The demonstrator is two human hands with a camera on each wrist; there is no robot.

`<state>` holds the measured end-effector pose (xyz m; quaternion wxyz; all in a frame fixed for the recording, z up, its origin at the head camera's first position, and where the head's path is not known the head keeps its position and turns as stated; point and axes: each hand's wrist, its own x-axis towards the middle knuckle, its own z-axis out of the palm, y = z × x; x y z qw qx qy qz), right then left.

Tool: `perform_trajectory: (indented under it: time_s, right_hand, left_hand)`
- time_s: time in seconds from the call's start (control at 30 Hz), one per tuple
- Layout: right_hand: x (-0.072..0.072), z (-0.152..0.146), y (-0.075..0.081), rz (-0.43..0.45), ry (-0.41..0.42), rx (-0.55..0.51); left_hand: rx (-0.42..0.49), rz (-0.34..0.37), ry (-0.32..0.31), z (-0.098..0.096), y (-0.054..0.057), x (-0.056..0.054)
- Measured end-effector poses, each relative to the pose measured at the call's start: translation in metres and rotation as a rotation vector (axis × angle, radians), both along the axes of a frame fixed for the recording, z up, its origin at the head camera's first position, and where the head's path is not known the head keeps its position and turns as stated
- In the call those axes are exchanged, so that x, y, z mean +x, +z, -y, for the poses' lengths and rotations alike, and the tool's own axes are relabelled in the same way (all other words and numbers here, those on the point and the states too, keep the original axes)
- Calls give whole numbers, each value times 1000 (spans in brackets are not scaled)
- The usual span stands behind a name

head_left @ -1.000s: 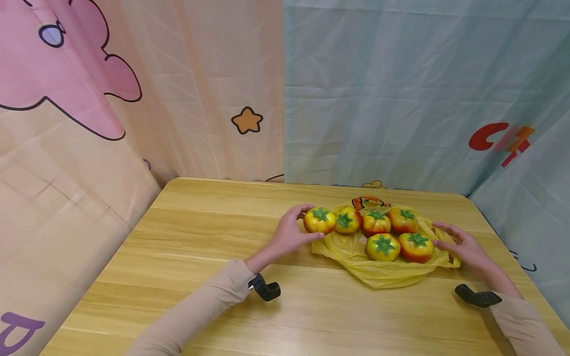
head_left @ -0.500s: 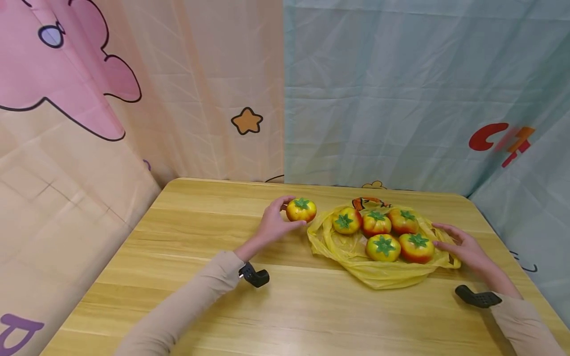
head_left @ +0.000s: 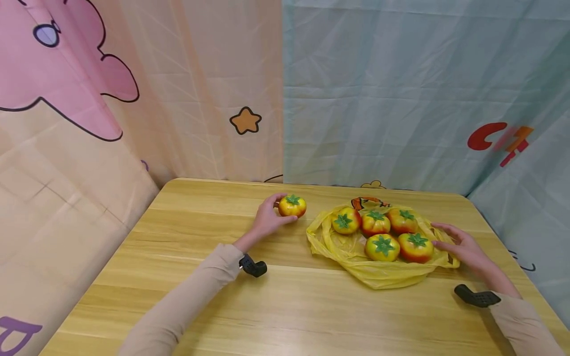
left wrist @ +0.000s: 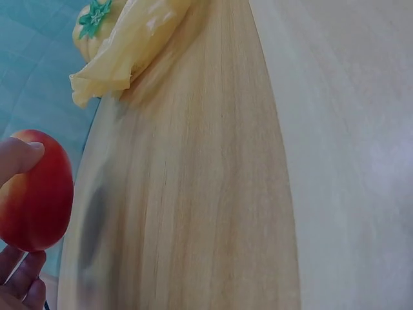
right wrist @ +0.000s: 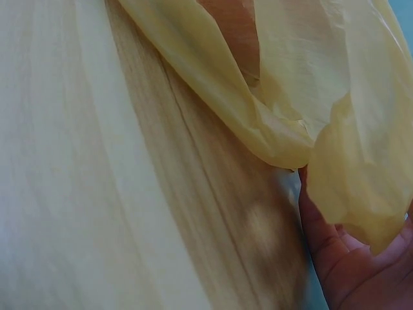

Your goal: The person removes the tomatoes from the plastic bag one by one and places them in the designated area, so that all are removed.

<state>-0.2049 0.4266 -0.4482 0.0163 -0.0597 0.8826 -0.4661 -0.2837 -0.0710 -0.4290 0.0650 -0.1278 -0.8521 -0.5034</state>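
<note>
Head view shows the left hand (head_left: pixel 266 221) curled around a single tomato (head_left: pixel 292 206), yellow-orange with a green calyx, holding it at the far side of the wooden desk (head_left: pixel 285 306), well to the left of a yellow plastic bag (head_left: pixel 383 277). Whether the tomato rests on the desk or is just above it cannot be told. The bag lies spread on the desk with five more tomatoes on it: three in a back row (head_left: pixel 375 223) and two nearer the person (head_left: pixel 382 247). A small orange handle-like shape (head_left: pixel 370 201) shows just behind the back row.

The right hand (head_left: pixel 463 245) lies at the right edge of the bag, fingers stretched out and relaxed, fingertips close beside the rightmost front tomato (head_left: pixel 416 246). In the right wrist view the palm (right wrist: pixel 348 265) touches the crumpled bag edge (right wrist: pixel 361 168), not gripping it.

In the left wrist view, a thumb (left wrist: pixel 16 158) presses the red side of the held tomato (left wrist: pixel 35 190), with the other fingers (left wrist: pixel 22 278) beneath it; the bag's edge (left wrist: pixel 122 58) sits farther along the desk.

Both arms wear beige sleeves (head_left: pixel 187 306), each with a black wrist mount (head_left: pixel 253 267). Cartoon-print curtains (head_left: pixel 133 99) hang behind the desk.
</note>
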Motion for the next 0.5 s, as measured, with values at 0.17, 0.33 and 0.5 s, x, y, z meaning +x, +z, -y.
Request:
perform_trajectory:
  time_s: [0.17,0.33,0.5]
  right_hand:
    - [0,0,0,-6,-3,-1]
    - [0,0,1,2,-9,8]
    - [0,1,1,10,-13,5]
  left_hand:
    - [1,21,-5,1,-5,-4]
    - [-4,40,-16,2,-10,-5]
    - [-6,62,-10,2,-12,-4]
